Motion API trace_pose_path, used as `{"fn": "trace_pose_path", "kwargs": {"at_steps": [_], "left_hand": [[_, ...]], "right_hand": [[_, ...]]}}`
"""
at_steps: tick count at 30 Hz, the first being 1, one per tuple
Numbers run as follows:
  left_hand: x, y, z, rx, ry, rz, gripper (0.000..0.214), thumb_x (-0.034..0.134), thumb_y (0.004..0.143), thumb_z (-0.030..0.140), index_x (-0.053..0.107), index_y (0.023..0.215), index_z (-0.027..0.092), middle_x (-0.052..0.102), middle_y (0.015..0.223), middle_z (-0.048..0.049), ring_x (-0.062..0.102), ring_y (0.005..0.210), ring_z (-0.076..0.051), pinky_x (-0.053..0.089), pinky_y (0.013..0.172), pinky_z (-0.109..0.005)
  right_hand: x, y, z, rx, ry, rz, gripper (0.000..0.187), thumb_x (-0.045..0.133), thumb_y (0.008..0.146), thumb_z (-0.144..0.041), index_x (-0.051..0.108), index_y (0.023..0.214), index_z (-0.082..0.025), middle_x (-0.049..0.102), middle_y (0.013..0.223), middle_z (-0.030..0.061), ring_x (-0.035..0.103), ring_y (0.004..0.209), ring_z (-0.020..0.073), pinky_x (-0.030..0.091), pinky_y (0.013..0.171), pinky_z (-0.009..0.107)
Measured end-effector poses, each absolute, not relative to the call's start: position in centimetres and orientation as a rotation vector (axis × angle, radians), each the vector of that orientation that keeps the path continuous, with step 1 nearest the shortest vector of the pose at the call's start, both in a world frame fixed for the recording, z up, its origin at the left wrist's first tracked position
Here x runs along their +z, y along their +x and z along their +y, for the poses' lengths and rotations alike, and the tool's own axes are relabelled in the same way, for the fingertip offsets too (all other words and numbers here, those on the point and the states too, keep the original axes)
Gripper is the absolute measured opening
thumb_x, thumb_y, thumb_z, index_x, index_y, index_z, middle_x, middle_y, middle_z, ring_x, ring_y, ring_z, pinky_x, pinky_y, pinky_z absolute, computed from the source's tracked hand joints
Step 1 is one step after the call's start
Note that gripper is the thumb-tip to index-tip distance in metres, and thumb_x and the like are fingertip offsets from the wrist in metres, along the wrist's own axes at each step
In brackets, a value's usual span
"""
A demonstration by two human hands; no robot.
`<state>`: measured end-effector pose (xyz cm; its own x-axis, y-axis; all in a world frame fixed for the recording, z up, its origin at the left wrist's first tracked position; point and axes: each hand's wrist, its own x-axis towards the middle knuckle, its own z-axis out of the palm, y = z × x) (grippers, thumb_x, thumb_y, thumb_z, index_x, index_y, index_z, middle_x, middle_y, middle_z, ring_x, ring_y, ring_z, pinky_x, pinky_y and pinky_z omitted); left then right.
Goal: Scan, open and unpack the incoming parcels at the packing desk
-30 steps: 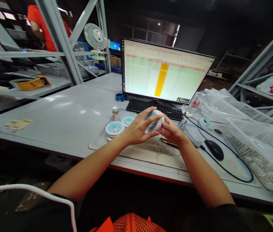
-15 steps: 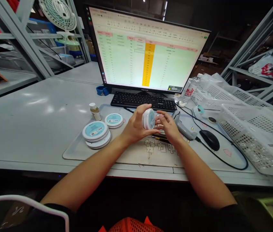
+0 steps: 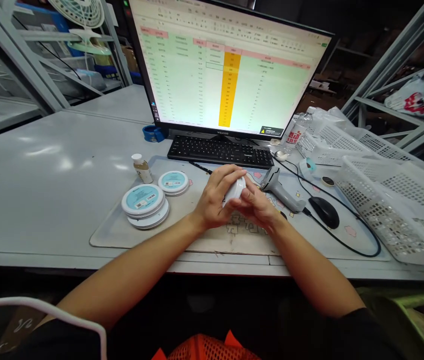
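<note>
Between my two hands is a small round white tub [image 3: 236, 189], raised over the desk mat. My left hand [image 3: 215, 196] wraps round its left side, and the fingers of my right hand [image 3: 256, 204] close on its right side. The tub's blue label is now turned out of sight. To the left, a large white tub with a blue label [image 3: 143, 199] rests on another round white piece [image 3: 150, 219]. A smaller blue-labelled tub [image 3: 173, 182] lies beside them, near a small bottle with a white cap [image 3: 142, 169]. A grey barcode scanner [image 3: 283, 192] lies right of my right hand.
A black keyboard [image 3: 219, 151] sits under a lit monitor [image 3: 223, 70] with a spreadsheet. At right are a black mouse [image 3: 324, 212], its looping cable and white perforated baskets [image 3: 392, 210]. A blue tape roll [image 3: 154, 133] stands at the back left.
My right hand has moved in and closed on the tub, which has turned so its label no longer shows. The whole view has shifted slightly, with the monitor higher in frame.
</note>
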<state>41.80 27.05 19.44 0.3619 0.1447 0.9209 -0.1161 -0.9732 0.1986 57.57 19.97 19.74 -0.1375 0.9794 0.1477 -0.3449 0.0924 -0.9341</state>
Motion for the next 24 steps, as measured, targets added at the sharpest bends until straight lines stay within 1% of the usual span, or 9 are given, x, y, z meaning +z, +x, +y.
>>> {"fn": "trace_pose_path", "kwargs": {"at_steps": [4, 8, 10, 12, 14, 16, 18, 21, 24], "left_hand": [[20.0, 42.9, 25.7, 1.494, 1.867, 0.45, 0.065, 0.039, 0.109, 0.073, 0.068, 0.139, 0.022, 0.068, 0.139, -0.0148, 0.064, 0.129, -0.029, 0.051, 0.114, -0.046], [20.9, 43.2, 27.2, 1.125, 1.264, 0.723, 0.069, 0.041, 0.105, 0.079, 0.069, 0.129, 0.02, 0.072, 0.117, -0.0128, 0.07, 0.091, -0.023, 0.061, 0.078, -0.035], [21.3, 42.4, 28.2, 1.031, 1.156, 0.725, 0.065, 0.041, 0.106, 0.077, 0.066, 0.131, 0.022, 0.071, 0.108, -0.0107, 0.068, 0.083, -0.021, 0.058, 0.068, -0.032], [21.6, 41.4, 28.7, 1.069, 1.249, 0.653, 0.053, 0.046, 0.108, 0.069, 0.065, 0.128, 0.025, 0.07, 0.109, -0.0089, 0.069, 0.089, -0.022, 0.06, 0.073, -0.034], [22.1, 40.5, 28.4, 1.184, 1.54, 0.554, 0.04, 0.051, 0.109, 0.06, 0.069, 0.115, 0.025, 0.069, 0.118, -0.0094, 0.069, 0.108, -0.024, 0.061, 0.092, -0.039], [22.6, 39.8, 27.6, 1.291, 1.914, 0.466, 0.033, 0.056, 0.109, 0.052, 0.072, 0.105, 0.023, 0.066, 0.132, -0.011, 0.063, 0.128, -0.027, 0.053, 0.112, -0.044], [22.9, 39.6, 26.7, 1.355, 2.22, 0.429, 0.029, 0.065, 0.106, 0.05, 0.075, 0.105, 0.023, 0.062, 0.142, -0.0125, 0.057, 0.138, -0.03, 0.044, 0.122, -0.049], [22.8, 39.6, 26.0, 1.36, 2.487, 0.505, 0.027, 0.076, 0.099, 0.049, 0.076, 0.107, 0.023, 0.062, 0.148, -0.0135, 0.054, 0.139, -0.035, 0.043, 0.121, -0.055], [22.4, 39.7, 26.0, 1.251, 2.644, 0.591, 0.014, 0.07, 0.102, 0.035, 0.078, 0.106, 0.024, 0.063, 0.153, -0.0121, 0.051, 0.142, -0.039, 0.041, 0.118, -0.063]], "right_hand": [[19.9, 57.5, 19.9, 0.949, -0.953, -1.39, 0.082, 0.091, 0.082, -0.058, 0.05, 0.149, -0.035, 0.061, 0.145, 0.0096, 0.063, 0.131, 0.0285, 0.064, 0.099, 0.044], [20.8, 58.4, 19.1, 0.45, -1.138, -1.704, 0.07, 0.089, 0.084, -0.055, 0.058, 0.142, -0.032, 0.049, 0.161, 0.014, 0.046, 0.151, 0.0363, 0.053, 0.117, 0.059], [21.3, 59.3, 18.8, 0.507, -1.103, -1.671, 0.075, 0.092, 0.08, -0.055, 0.058, 0.143, -0.034, 0.052, 0.159, 0.0122, 0.051, 0.147, 0.0367, 0.056, 0.114, 0.059], [21.8, 60.2, 18.7, 0.78, -0.994, -1.49, 0.082, 0.086, 0.08, -0.067, 0.054, 0.148, -0.035, 0.058, 0.154, 0.0113, 0.061, 0.135, 0.0364, 0.063, 0.101, 0.056], [22.3, 60.8, 18.7, 1.028, -0.899, -1.298, 0.083, 0.069, 0.084, -0.081, 0.055, 0.15, -0.032, 0.065, 0.146, 0.0125, 0.067, 0.124, 0.0373, 0.066, 0.088, 0.056], [22.5, 60.9, 18.8, 1.152, -0.865, -1.192, 0.082, 0.056, 0.088, -0.085, 0.06, 0.145, -0.027, 0.069, 0.139, 0.0137, 0.068, 0.12, 0.0378, 0.066, 0.083, 0.054], [22.4, 60.6, 18.8, 1.177, -0.865, -1.157, 0.075, 0.061, 0.088, -0.079, 0.065, 0.14, -0.025, 0.071, 0.134, 0.0124, 0.069, 0.117, 0.0349, 0.066, 0.083, 0.048], [21.6, 59.9, 19.0, 1.135, -0.899, -1.172, 0.065, 0.075, 0.087, -0.065, 0.066, 0.139, -0.027, 0.071, 0.133, 0.0079, 0.069, 0.115, 0.0286, 0.064, 0.086, 0.04], [20.8, 59.4, 19.3, 1.03, -0.964, -1.227, 0.066, 0.083, 0.087, -0.057, 0.062, 0.144, -0.032, 0.068, 0.139, 0.0062, 0.068, 0.118, 0.0269, 0.064, 0.085, 0.037]]}}
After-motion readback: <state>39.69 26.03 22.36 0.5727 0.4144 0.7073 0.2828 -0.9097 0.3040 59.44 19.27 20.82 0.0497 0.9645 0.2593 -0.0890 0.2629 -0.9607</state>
